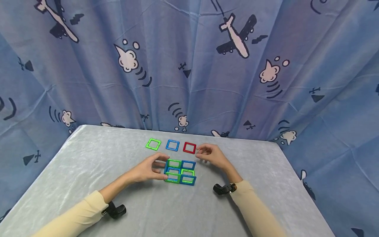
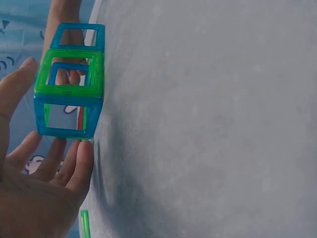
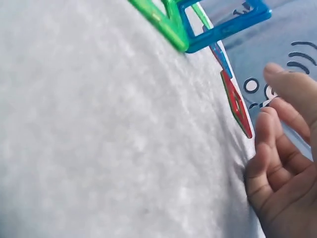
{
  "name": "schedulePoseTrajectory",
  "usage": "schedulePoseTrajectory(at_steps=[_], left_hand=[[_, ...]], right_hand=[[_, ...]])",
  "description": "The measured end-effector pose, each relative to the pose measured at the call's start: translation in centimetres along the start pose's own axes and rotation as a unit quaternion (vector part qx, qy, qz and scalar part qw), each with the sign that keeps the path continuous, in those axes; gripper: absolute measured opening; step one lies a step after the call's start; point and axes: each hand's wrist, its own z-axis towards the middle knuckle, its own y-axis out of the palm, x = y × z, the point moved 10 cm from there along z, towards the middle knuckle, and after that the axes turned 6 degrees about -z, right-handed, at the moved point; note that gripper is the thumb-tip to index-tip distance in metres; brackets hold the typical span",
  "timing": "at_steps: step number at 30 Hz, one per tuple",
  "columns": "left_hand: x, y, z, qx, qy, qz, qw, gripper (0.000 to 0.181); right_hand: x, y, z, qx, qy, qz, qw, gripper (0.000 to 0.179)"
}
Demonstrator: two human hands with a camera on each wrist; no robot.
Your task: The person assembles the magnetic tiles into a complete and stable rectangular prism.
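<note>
A low box of green and blue magnetic tiles, square open frames joined edge to edge, stands on the table. My left hand holds its left end, thumb at the near corner and fingers round the far one. In the left wrist view the fingertips meet the lower edge of a blue side tile. Fingers loosely bent, my right hand hovers over the table right of the box and holds nothing. Closest to its fingertips lies a red square tile.
Left of the red tile, a blue tile and a green tile lie flat in a row behind the box. The grey-white cloth-covered table ends at a blue curtain with airplane prints. A black strap device sits on each wrist.
</note>
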Motion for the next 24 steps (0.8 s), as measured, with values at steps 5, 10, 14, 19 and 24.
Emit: schedulePoseTrajectory(at_steps=[5,10,14,19,24], left_hand=[[-0.1,-0.1,0.0,0.0,-0.002,0.003,1.0,0.07],[-0.2,-0.2,0.0,-0.001,-0.005,0.011,0.9999,0.067],[-0.3,-0.3,0.0,0.0,-0.01,0.019,0.9998,0.065],[-0.1,-0.2,0.0,-0.002,-0.006,0.022,0.9997,0.064],[0.0,0.0,0.1,-0.006,-0.006,0.024,0.9997,0.064]], right_hand=[[0.0,-0.1,1.0,0.027,-0.02,-0.026,0.9991,0.039],[-1.3,0.2,1.6,0.041,-0.045,-0.04,0.9974,0.038],[-0.6,0.6,2.2,0.055,-0.042,-0.033,0.997,0.036],[0.8,0.9,3.0,0.06,-0.017,-0.04,0.9972,0.036],[1.0,0.9,2.9,0.058,-0.014,-0.047,0.9971,0.036]])
